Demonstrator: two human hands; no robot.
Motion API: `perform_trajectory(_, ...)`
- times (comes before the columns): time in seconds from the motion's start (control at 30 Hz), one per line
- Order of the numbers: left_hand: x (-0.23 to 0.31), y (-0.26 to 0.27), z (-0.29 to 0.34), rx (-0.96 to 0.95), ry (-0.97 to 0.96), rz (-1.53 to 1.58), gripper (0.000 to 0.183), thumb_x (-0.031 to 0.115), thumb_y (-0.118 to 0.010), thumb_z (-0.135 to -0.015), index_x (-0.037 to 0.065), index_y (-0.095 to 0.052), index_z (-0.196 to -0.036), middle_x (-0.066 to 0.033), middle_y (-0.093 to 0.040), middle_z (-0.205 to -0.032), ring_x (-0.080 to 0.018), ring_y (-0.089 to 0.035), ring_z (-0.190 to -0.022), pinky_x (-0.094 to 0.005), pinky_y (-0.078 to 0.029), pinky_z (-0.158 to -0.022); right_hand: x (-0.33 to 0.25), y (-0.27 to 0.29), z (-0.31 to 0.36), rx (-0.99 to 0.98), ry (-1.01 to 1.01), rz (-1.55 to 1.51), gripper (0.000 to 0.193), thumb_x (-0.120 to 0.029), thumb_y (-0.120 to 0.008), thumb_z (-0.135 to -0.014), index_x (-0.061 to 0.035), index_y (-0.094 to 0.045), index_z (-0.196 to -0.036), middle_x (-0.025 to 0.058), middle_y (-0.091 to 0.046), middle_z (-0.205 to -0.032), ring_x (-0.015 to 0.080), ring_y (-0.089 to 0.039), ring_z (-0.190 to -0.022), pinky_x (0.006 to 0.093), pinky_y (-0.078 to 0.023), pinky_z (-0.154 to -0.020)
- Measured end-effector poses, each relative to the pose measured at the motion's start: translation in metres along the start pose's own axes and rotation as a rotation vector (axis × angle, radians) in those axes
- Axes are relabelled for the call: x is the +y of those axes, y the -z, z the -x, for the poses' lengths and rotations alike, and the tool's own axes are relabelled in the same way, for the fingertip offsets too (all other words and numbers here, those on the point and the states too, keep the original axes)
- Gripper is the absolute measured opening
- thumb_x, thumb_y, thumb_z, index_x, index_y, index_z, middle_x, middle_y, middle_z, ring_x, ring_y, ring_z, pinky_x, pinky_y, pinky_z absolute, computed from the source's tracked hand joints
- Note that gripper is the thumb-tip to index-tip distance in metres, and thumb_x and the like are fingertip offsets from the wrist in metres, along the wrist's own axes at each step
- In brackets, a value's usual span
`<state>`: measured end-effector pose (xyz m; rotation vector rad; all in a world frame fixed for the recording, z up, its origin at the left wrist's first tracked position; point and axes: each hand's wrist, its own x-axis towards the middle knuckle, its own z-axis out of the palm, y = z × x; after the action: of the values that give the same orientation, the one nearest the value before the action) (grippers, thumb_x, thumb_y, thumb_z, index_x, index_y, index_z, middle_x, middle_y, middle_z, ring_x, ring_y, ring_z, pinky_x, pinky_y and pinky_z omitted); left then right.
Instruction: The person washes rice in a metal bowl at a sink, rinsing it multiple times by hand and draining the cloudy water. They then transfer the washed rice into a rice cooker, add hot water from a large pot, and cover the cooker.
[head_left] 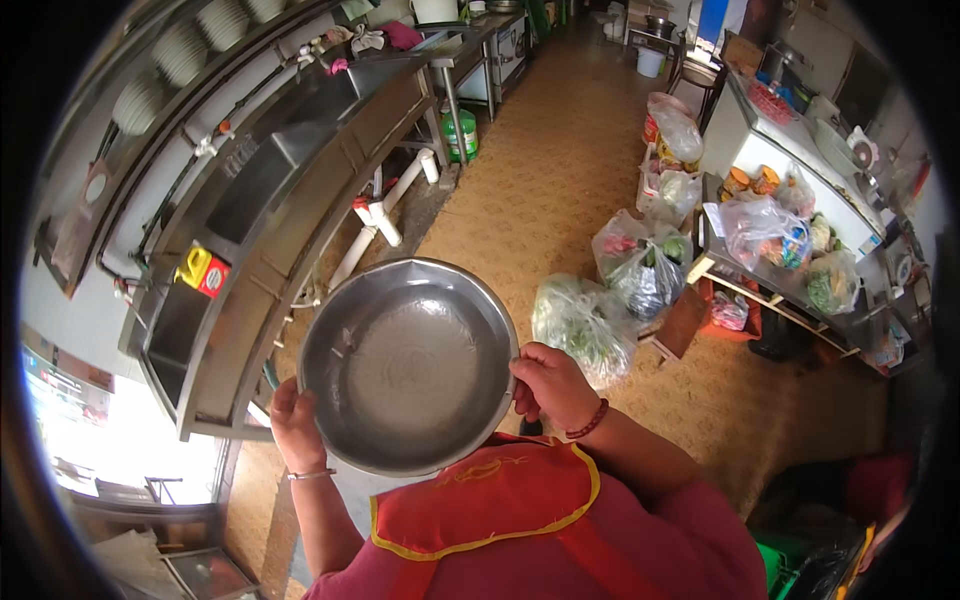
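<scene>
A wide, round steel basin (410, 365) is held up in front of my red apron, between my two hands. My left hand (297, 428) grips its lower left rim, fingers bent around the edge. On the opposite side my right hand (556, 386) clasps the rim, thumb on top and fingers underneath. Light gleams off the basin's inside, where no solid thing lies; whether a little water covers the bottom, I cannot tell.
Along the left runs a long steel sink (262, 295) with a yellow jug (202, 270) on it. White drain pipes (380, 222) stand below. Bags of vegetables (585, 325) sit on the tan floor to the right, beside a low table (770, 278) with more bags. Stacked plates (180, 55) fill an upper left shelf.
</scene>
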<state>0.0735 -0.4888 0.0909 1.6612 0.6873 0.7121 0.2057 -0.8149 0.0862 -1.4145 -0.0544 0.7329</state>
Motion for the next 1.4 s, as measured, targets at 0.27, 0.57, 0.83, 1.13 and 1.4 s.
perform_trajectory(0.27,0.007,-0.128,-0.191,-0.051,-0.057,-0.053,0.025,0.005,-0.056,-0.085,-0.005,-0.063,-0.107,-0.0049,-0.067,-0.092,-0.0112,-0.058,-0.085,-0.0245,-0.045,-0.078,-0.098,0.044,-0.198,0.057,0.01,-0.021,0.021,-0.021,-0.053,-0.094,-0.0016,-0.057,-0.087,0.0072,-0.059,-0.066,0.0147,-0.06,-0.051,0.0268,-0.047,-0.041)
perform_trajectory(0.57,0.014,-0.307,-0.434,-0.339,-0.032,0.038,0.029,0.0,-0.058,-0.086,-0.006,-0.059,-0.114,-0.0062,-0.066,-0.098,-0.0113,-0.06,-0.088,-0.025,-0.046,-0.08,-0.179,0.093,-0.381,0.293,0.026,-0.189,0.019,-0.019,-0.052,-0.094,-0.0017,-0.055,-0.086,0.008,-0.058,-0.064,0.0165,-0.059,-0.05,0.0276,-0.046,-0.04)
perform_trajectory(0.83,0.025,-0.501,-0.601,-0.406,-0.009,0.008,0.031,0.001,-0.06,-0.084,-0.006,-0.06,-0.115,-0.004,-0.064,-0.093,-0.0097,-0.057,-0.084,-0.0245,-0.045,-0.076,-0.271,0.185,-0.54,0.445,0.023,-0.24,0.018,-0.02,-0.053,-0.094,-0.0051,-0.056,-0.084,0.0068,-0.058,-0.063,0.0164,-0.059,-0.05,0.0286,-0.045,-0.04)
perform_trajectory(1.13,0.078,-0.715,-0.724,-0.342,-0.047,-0.074,0.031,0.007,-0.057,-0.085,-0.006,-0.061,-0.114,-0.0031,-0.063,-0.092,-0.0118,-0.056,-0.082,-0.0266,-0.045,-0.077,-0.397,0.332,-0.706,0.415,0.055,-0.264,0.022,-0.02,-0.054,-0.093,-0.0023,-0.054,-0.082,0.0084,-0.059,-0.064,0.0173,-0.06,-0.051,0.0289,-0.047,-0.041)
perform_trajectory(1.4,0.096,-0.921,-0.863,-0.574,-0.226,0.003,0.03,0.006,-0.053,-0.085,-0.006,-0.061,-0.111,-0.0075,-0.066,-0.101,-0.0146,-0.058,-0.091,-0.0294,-0.045,-0.085,-0.469,0.45,-0.85,0.494,0.148,-0.275,0.022,-0.021,-0.053,-0.094,-0.0019,-0.054,-0.082,0.0076,-0.058,-0.064,0.0168,-0.06,-0.051,0.0302,-0.048,-0.042)
